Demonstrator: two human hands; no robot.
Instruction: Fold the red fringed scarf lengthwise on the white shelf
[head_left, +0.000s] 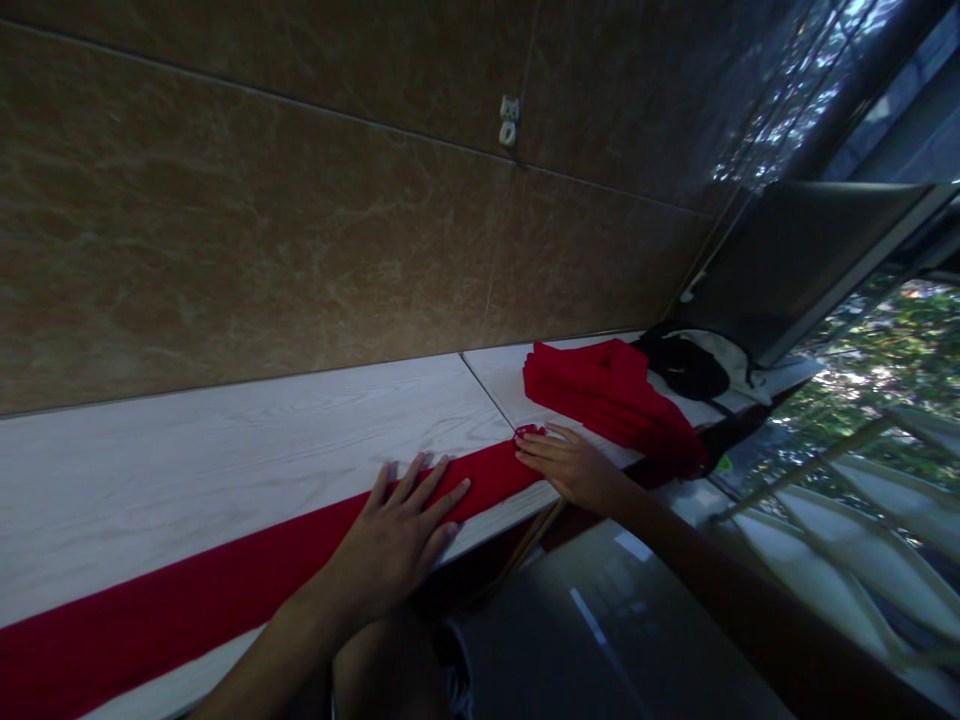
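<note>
A long strip of red cloth lies flat along the front of the white wood-grain bench top. My left hand rests on the strip with its fingers spread, pressing on the fabric. At the strip's far right end my right hand lies with fingers stretched over the cloth. A small red fringe or loose thread pokes out beside those fingertips. Just past the right hand sits a pile of folded red cloth, partly hanging over the bench's front edge.
Behind the bench rises a brown tiled wall with a small white cat-shaped hook. A black and white bag lies at the bench's right end. A metal lattice railing stands at the right, and a shiny floor is below.
</note>
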